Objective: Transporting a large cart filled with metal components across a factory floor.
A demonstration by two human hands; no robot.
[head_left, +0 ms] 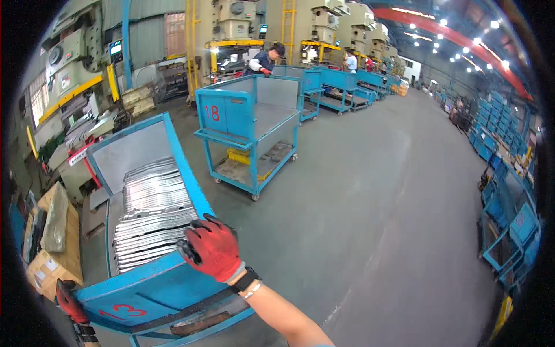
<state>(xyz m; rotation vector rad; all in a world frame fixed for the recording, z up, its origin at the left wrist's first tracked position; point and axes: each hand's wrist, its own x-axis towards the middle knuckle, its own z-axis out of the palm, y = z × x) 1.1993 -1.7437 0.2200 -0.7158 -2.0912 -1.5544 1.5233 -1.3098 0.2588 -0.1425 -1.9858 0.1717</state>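
A blue metal cart (130, 289) stands right in front of me, its upper tray holding stacked rows of shiny, thin metal parts (153, 199). My right hand (214, 248), in a red glove with black fingertips, is closed over the cart's rim at the near right corner. At the near left corner, my left hand (70, 302), in a matching glove, grips the edge of the same cart. Part of that hand is cut off by the dark rim of the picture. Under the tray, a lower shelf carries a brownish piece (199, 324).
Another blue cart (231, 113) on casters stands just ahead, with more carts in a row behind it. A person (266, 61) works by the press machines on the left. Cardboard boxes (58, 254) sit beside my cart. Blue racks (514, 214) line the right of the grey floor (370, 191).
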